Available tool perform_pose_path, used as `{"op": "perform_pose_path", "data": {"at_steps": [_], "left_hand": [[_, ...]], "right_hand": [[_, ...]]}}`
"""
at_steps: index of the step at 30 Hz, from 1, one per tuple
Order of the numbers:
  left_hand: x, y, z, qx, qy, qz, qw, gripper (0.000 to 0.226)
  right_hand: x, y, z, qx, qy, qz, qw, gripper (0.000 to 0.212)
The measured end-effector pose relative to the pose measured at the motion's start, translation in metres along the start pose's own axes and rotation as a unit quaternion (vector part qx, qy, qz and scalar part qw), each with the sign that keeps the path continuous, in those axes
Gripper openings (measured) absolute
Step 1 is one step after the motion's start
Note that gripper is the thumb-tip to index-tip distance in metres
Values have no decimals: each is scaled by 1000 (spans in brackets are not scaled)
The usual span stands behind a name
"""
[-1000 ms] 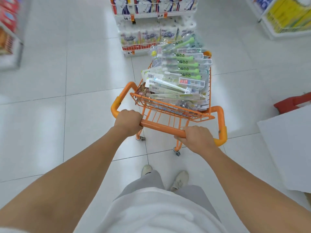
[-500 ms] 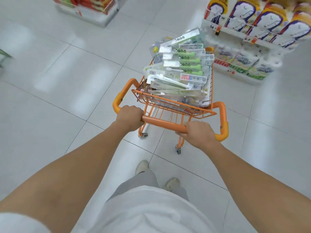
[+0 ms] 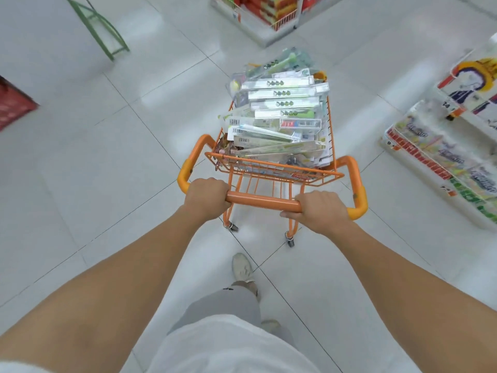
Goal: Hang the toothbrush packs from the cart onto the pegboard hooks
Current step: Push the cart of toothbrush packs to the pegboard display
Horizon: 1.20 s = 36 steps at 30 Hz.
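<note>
Toothbrush packs (image 3: 279,114) filled the little orange cart (image 3: 332,141) to overflowing, stacked flat in a heap that rose above the wire rim. Most lay crosswise in clear plastic, several with green handles showing through, and a few barcoded ones sat slanted near the front of the pile.

Both of my hands were on the cart's handle bar (image 3: 262,201). My left hand (image 3: 207,196) gripped the bar near its left end, fingers curled over the top and closed round it. My right hand (image 3: 320,211) gripped it toward the right end, knuckles up and fingers wrapped under, just short of the yellow corner piece. Both forearms stretched out straight toward the cart.

The cart stood on a pale tiled floor (image 3: 107,162), its two near wheels visible under the basket. One of my shoes (image 3: 242,266) was stepping forward just behind it, below the grey trouser leg (image 3: 228,305).

To the right, big packs of paper rolls (image 3: 441,162) were stacked on the floor and on a low shelf. Ahead stood a display with red and orange goods (image 3: 269,12). A green metal frame (image 3: 99,28) leaned in at the upper left, and a red crate (image 3: 13,106) sat at the left edge. I could see no pegboard from where I was looking.
</note>
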<state>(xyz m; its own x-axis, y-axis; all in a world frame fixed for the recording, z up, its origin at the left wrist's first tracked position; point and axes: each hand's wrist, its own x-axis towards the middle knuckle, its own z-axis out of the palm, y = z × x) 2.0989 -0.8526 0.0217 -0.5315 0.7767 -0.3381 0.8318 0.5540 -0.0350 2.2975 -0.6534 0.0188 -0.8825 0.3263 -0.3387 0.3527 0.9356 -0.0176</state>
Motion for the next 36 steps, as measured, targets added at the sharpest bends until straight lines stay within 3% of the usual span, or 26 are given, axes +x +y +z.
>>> {"op": "perform_pose_path", "data": {"at_steps": [16, 25, 36], "left_hand": [[151, -142, -40, -59, 20, -125, 990, 19], [284, -225, -92, -74, 14, -180, 981, 19], [444, -328, -149, -99, -14, -243, 965, 18]], "right_hand": [[275, -3, -105, -49, -27, -80, 995, 56], [458, 15, -162, -71, 3, -141, 987, 57], [672, 28, -246, -89, -17, -213, 973, 58]]}}
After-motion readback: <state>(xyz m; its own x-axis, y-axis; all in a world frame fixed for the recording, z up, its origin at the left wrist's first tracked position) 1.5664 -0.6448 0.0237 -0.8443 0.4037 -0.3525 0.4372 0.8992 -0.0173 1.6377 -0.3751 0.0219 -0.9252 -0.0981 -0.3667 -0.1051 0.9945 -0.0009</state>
